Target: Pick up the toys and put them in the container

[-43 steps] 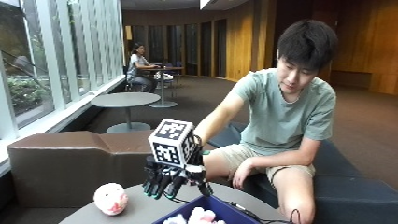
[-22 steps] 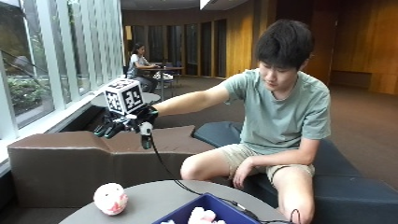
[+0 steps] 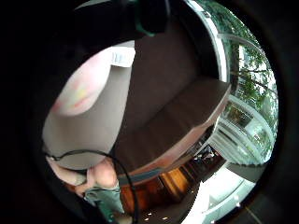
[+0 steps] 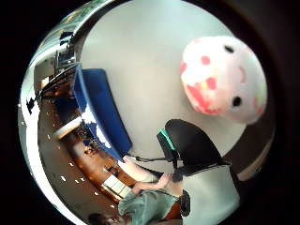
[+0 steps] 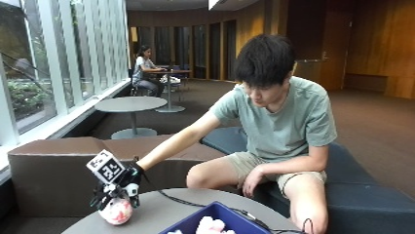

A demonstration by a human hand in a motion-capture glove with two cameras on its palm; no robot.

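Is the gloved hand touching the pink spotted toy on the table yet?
Cannot tell. In the outside view the gloved right hand sits directly over the pink toy, overlapping it; no view shows contact or a gap.

Bare table between toy and container

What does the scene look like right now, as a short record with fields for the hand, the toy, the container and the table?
hand: gloved right hand reaches down onto the pink spotted plush toy; grip not clearly closed
toy: on the table, near its edge, outside the container
container: blue bin beside it, already holding pale toys
table: round grey top
other hand: bare, resting on the knee
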